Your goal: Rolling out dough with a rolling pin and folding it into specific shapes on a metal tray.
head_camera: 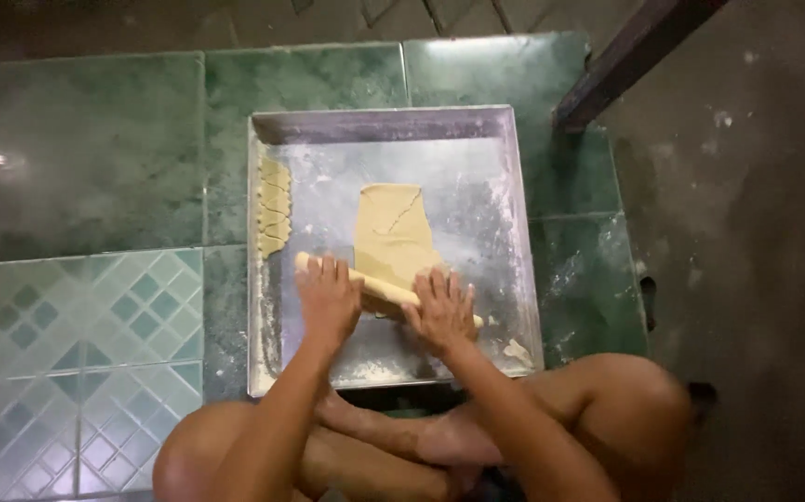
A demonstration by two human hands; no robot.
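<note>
We press our left hand [328,299] and right hand [441,309], palms flat and apart, on a pale wooden rolling pin [385,293]. It lies across the near edge of a flattened yellow dough sheet [393,232] in a floured square metal tray [523,279]. Cut dough pieces [273,206] line the tray's left wall.

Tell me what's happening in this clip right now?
A person sitting cross-legged on a tiled floor presses both palms on a wooden rolling pin laid across a sheet of dough. The left hand is near one end, the right hand near the other. The dough lies on a floured metal tray. Cut dough pieces line the tray's left edge.
</note>
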